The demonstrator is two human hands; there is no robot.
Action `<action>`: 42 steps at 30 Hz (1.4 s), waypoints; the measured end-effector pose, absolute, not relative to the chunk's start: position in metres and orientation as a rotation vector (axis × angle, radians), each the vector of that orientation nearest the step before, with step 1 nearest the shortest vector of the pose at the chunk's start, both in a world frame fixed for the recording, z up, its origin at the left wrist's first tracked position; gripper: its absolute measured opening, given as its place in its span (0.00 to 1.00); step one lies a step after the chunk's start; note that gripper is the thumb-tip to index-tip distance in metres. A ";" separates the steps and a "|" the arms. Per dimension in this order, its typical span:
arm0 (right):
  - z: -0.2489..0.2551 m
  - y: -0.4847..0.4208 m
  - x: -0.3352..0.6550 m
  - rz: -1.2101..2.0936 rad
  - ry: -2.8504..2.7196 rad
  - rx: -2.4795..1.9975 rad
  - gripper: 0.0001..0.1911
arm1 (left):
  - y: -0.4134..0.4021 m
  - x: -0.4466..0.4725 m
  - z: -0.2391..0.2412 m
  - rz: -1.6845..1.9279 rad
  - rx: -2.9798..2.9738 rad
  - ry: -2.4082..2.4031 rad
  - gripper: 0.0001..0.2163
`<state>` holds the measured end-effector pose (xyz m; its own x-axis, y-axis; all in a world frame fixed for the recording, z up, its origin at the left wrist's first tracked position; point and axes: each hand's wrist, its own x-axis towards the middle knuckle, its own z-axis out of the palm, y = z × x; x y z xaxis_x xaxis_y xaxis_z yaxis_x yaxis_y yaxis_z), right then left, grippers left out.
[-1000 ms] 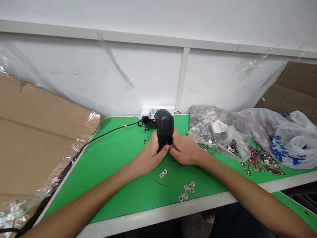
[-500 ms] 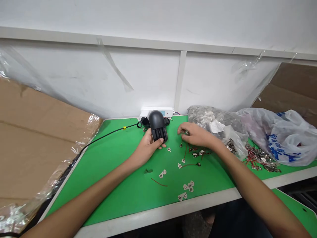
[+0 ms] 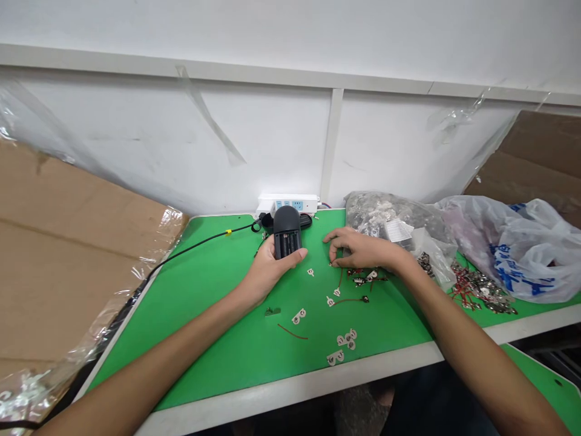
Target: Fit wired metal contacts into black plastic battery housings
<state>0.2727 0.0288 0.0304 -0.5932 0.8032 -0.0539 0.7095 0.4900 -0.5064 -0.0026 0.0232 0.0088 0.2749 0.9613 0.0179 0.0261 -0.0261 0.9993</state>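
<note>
A black device (image 3: pixel 287 219) rested in the left hand (image 3: pixel 261 275) above the green table (image 3: pixel 204 363), while the right hand (image 3: pixel 361 249) worked low beside small metal parts.

The left grip was closed around the device's lower end, thumb along its near edge, open slots facing the wearer; a white power strip (image 3: pixel 267 200) lay just behind. The right hand's fingers curled toward the thumb near a brown wire (image 3: pixel 341 278), but whether that grip held anything could not be told. Flat metal plates (image 3: pixel 334 358) lay nearer the table's front edge, and a clear plastic bag (image 3: pixel 370 209) sat beyond the right hand.
</note>
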 end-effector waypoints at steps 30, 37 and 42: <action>0.026 0.007 0.226 0.121 -2.142 -1.076 0.16 | 0.028 -0.017 0.012 0.800 1.329 0.604 0.23; 0.021 0.003 0.217 0.043 -2.092 -1.086 0.17 | 0.033 -0.020 0.011 0.776 1.310 0.564 0.25; 0.022 0.002 0.215 0.077 -2.122 -1.108 0.17 | 0.030 -0.017 0.013 0.766 1.395 0.581 0.25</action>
